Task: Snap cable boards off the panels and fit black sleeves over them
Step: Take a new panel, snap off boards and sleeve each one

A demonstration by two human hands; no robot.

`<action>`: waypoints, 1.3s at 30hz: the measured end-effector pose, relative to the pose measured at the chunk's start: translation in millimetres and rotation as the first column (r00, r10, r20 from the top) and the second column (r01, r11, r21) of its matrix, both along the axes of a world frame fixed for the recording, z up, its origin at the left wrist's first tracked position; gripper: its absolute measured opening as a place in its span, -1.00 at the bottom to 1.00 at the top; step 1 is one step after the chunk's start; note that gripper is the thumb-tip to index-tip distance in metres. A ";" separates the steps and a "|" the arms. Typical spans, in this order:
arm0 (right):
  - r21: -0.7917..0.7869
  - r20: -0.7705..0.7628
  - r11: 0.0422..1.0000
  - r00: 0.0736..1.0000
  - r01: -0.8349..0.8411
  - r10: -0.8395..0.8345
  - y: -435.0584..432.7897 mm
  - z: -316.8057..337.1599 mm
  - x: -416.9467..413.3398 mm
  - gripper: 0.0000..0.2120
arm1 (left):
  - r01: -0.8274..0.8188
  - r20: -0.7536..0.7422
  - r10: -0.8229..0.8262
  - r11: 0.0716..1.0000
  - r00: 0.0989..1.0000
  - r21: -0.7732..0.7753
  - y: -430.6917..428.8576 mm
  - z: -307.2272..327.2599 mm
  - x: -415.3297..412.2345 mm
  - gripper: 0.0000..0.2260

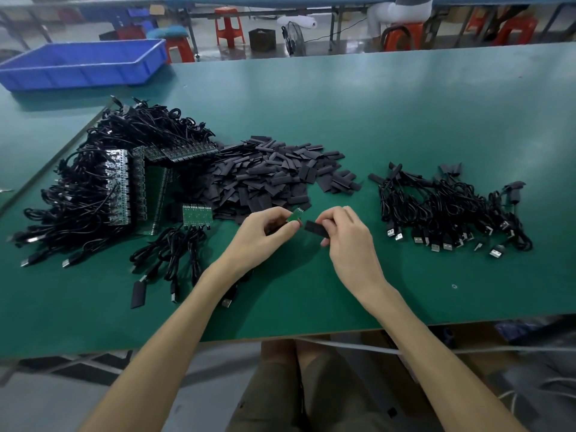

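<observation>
person is sitting at the green table [389, 113], both hands working above it, near of centre. left hand [265, 233] is pinching a small green cable board [294, 216] between thumb and curled fingers, the board sticking up and to the right. right hand [346, 241] is gripping a black sleeve [316, 229] by its right end, fingers curled round it. the sleeve's free end is pointing left at the board, just beside it; cannot tell if they are touching. a heap of loose sleeves [274, 179] is lying just beyond the hands. left of that, panels [124, 188] are standing stacked among a big tangle of black cables, and a short panel piece [197, 215] is lying flat near the left hand, its cables trailing toward the near edge. one stray sleeve [138, 294] is lying near-left. a pile of sleeved cables [445, 210] is sitting on the right, well apart from the heap. a blue bin [84, 62] is resting at the far left corner.
</observation>
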State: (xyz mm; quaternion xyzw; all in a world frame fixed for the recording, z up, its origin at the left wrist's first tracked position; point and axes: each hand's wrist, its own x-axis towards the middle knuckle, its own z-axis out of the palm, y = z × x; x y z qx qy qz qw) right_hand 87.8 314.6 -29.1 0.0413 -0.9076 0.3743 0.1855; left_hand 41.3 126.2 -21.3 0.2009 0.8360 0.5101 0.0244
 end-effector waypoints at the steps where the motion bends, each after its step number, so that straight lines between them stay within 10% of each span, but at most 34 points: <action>1: -0.049 0.018 0.999 1.000 -0.020 0.021 0.5 0.3 -0.1 -0.83 | 0.015 0.026 -0.016 1.000 1.000 0.025 -0.9 0.8 -0.5 -0.83; 24: 0.211 -0.080 0.967 0.983 -0.144 0.164 -7.4 8.1 11.6 -0.73 | 0.112 0.033 -0.110 0.991 0.993 -0.072 -1.3 2.5 -3.2 -0.72; 39: -0.223 -0.046 0.974 0.998 0.024 -0.035 5.4 7.6 1.4 -0.78 | 0.015 -0.062 -0.029 0.978 0.998 -0.210 0.4 0.7 -1.8 -0.77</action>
